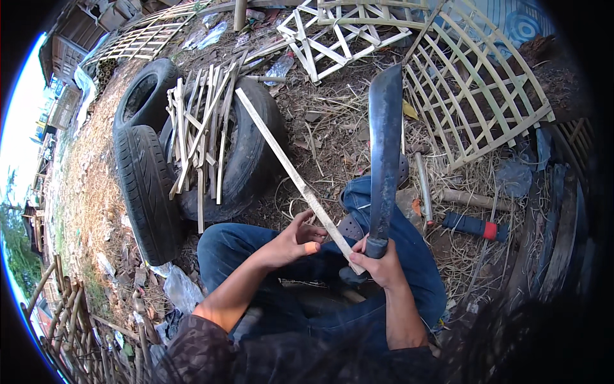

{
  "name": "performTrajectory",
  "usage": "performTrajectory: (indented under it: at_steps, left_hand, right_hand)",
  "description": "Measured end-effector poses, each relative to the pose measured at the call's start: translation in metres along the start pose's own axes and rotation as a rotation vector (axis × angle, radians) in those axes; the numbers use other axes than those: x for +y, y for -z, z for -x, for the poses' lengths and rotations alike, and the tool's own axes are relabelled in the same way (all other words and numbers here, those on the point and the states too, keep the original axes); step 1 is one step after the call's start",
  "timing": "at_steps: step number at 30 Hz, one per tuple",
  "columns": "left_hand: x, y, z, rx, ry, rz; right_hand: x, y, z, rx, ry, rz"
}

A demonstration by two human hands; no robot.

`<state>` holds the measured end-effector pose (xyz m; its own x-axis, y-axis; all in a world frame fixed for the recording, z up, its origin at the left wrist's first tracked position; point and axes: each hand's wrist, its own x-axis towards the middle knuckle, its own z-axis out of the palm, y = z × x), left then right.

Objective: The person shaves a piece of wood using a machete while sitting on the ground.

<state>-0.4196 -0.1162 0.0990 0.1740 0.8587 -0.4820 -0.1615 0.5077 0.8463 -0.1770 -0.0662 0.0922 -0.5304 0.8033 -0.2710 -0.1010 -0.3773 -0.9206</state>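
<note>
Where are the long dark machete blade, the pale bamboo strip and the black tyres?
long dark machete blade (385, 147), head view, mid-blade.
pale bamboo strip (281, 153), head view, middle of its length.
black tyres (148, 192), head view, tread of the nearest tyre.

No packages, labels, signs, screens — none visible.

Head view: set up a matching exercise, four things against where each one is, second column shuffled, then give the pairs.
Things:
1. machete
2. bamboo strip
3. bundle of bamboo slats
4. blue and red tool handle

Places:
A. lying across the tyres
B. on the ground at the person's right
C. held blade up in the right hand
D. held by the left hand, slanting away over the knees

Pairs: 1-C, 2-D, 3-A, 4-B
</note>
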Motion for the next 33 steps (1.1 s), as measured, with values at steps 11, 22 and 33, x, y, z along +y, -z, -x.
performTrajectory:
  at_steps: [11, 22, 33]
  left_hand:
    - [0.132, 0.110, 0.019, 0.107, -0.583, -1.846]
    - [0.144, 0.115, -0.010, -0.225, -0.039, -1.800]
    - [0.132, 0.102, 0.042, -0.171, 0.068, -1.308]
  right_hand:
    - [-0.041, 0.029, 0.021, -0.098, -0.118, 0.150]
    - [-0.049, 0.056, 0.024, -0.177, -0.078, 0.236]
    - [-0.076, 0.047, 0.027, 0.754, 0.232, 1.125]
